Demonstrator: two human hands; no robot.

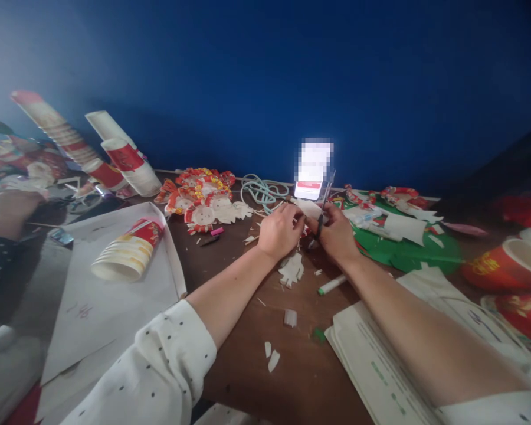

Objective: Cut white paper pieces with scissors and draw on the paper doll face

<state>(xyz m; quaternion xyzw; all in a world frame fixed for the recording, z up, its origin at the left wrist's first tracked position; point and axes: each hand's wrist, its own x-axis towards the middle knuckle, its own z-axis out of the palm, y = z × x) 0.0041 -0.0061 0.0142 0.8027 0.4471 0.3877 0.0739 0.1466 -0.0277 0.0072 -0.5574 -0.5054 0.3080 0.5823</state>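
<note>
Near the middle of the table, my left hand (281, 231) pinches a white piece of paper (308, 207), its fingers closed on the edge. Scissors (322, 217) are in my right hand (337, 236), blades pointing up beside the paper; the fingers partly hide the handles. Below my hands lies a cut-out white paper shape (291, 270) with jagged edges. A white marker with a green end (331, 285) rests by my right wrist. Behind the hands a lit phone (310, 186) stands upright, its screen blurred out.
Decorated paper faces (201, 213) and a coiled pale cord (263, 192) lie at the back. Green sheets (407, 251) spread to the right, near red paper cups (491, 268). Stacked cups (126, 254) lie in a white box lid (84, 319). Another person's hand (11, 209) is far left.
</note>
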